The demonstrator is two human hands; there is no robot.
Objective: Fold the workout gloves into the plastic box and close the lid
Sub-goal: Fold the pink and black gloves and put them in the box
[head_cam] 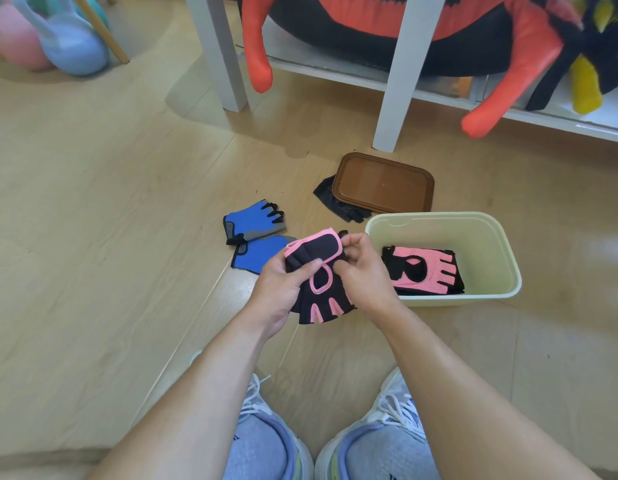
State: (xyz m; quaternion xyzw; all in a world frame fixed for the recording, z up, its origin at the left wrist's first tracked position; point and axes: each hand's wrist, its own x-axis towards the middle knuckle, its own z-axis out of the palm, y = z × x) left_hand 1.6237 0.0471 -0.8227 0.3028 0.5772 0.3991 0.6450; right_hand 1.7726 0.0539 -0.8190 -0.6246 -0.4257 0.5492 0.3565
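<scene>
My left hand (278, 284) has its thumb pressed on top of the pink glove (323, 277) and its fingers closed underneath, gripping the wrist end. My right hand (361, 268) pinches the strap flap near its pink edge, thumb and fingers together on the fabric. The glove hangs just above the floor (110, 209), finger stubs pointing toward me. I judge it light, soft and floppy, with a stiffer padded palm; it will slump unless I keep both ends pinched, so the strap and the cuff seam are the places to hold while folding. Just to the right sits the box (508, 271), open, with its mate (423, 270) already lying flat inside. Two blue gloves (252, 221) lie on the floor to the left. Beyond the box, the brown lid (383, 183) rests partly on a black glove (338, 204).
</scene>
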